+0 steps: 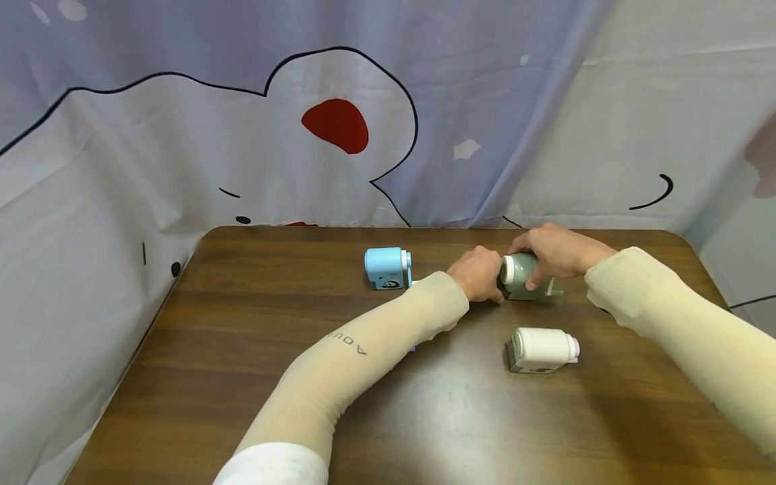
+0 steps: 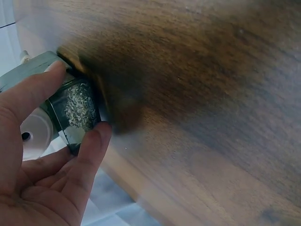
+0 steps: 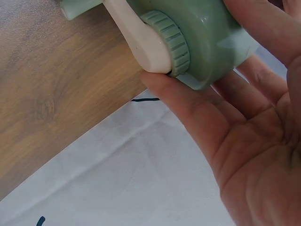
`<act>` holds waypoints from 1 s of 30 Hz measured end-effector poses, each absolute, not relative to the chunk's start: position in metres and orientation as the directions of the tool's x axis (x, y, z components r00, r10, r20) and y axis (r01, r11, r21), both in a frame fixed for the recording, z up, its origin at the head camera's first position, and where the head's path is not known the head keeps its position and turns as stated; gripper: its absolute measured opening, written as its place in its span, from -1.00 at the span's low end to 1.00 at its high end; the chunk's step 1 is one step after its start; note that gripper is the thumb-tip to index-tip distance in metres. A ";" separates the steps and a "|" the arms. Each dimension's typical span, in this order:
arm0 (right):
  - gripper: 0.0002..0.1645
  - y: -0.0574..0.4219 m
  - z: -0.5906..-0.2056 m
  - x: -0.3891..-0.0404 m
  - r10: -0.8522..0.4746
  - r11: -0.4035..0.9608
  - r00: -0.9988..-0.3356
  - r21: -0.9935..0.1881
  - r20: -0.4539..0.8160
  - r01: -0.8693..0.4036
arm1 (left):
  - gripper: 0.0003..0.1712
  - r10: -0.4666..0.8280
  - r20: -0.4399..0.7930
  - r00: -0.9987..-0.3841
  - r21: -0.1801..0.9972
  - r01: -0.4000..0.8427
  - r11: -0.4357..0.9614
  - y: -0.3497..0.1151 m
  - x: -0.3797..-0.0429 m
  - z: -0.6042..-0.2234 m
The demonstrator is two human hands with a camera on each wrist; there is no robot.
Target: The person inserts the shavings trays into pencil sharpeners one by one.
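Note:
A green hand-crank pencil sharpener [image 1: 523, 268] lies between the two hands, toward the back right of the table. My left hand [image 1: 475, 275] is at its left end. There, in the left wrist view, thumb and fingers pinch the clear drawer [image 2: 77, 108], which holds pencil shavings. Near the palm shows the sharpener's pale round front with a dark hole. From the other side, my right hand [image 1: 554, 249] grips the green body [image 3: 211, 42]. In the right wrist view, one fingertip lies beside the base of the cream crank arm [image 3: 138, 40], which has a green knob.
A blue sharpener [image 1: 384, 268] stands left of the left hand. Nearer the front right is a white sharpener [image 1: 541, 349]. Bits of something blue [image 1: 414, 349] show past the left sleeve, mostly hidden. A printed curtain [image 1: 242, 148] hangs behind the wooden table [image 1: 242, 323].

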State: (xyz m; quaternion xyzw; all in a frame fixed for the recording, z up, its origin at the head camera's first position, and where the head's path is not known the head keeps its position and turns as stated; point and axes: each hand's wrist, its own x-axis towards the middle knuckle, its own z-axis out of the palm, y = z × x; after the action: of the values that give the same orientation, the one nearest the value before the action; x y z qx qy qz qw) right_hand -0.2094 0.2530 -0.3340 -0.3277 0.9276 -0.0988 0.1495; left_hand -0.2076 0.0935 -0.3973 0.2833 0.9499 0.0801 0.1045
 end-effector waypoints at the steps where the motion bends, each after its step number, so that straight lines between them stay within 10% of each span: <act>1: -0.32 0.253 -0.335 -0.209 -0.637 0.766 -0.741 -0.283 -0.213 -0.577 | -0.46 0.558 -0.153 -0.816 0.214 0.523 0.825 0.094 -0.207 -0.397; 30: -0.32 0.255 -0.334 -0.207 -0.627 0.773 -0.751 -0.290 -0.208 -0.565 | -0.48 0.466 -0.177 -0.867 0.337 0.391 0.856 0.105 -0.206 -0.401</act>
State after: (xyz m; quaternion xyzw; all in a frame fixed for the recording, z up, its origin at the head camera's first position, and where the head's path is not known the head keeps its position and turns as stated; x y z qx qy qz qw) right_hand -0.2073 0.2549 -0.3344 -0.3205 0.9297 -0.1048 0.1480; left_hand -0.2057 0.1047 -0.4012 0.2244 0.9550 0.1463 0.1273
